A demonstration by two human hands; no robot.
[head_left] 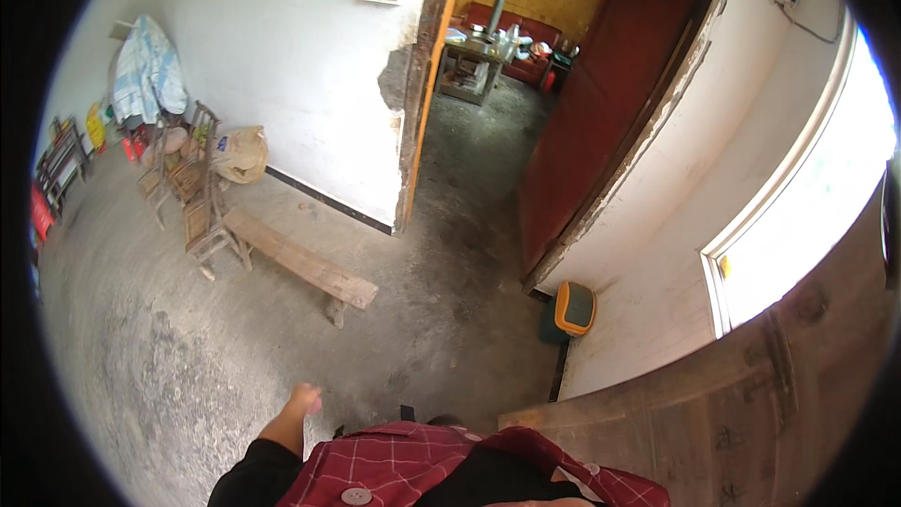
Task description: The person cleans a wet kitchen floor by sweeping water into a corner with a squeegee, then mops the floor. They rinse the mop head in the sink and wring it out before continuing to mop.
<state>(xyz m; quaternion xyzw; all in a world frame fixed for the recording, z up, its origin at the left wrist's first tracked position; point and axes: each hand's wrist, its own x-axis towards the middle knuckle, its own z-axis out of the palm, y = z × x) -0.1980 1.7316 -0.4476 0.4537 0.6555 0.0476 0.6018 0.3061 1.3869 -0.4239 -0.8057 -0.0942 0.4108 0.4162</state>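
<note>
Floor (450,343) is framed between one wooden bench (298,254), set well ahead of the left hand (304,400), whose grip is curled narrow while the right hand's cannot be told, and the edge of one wooden surface (676,422), passage being given by one open red door (615,99) beside one bin (568,312).

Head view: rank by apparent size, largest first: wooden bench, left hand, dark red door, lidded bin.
1. Dark red door
2. Wooden bench
3. Lidded bin
4. Left hand

Apparent size only; these sit at different distances, so true sizes may compare differently.
</note>
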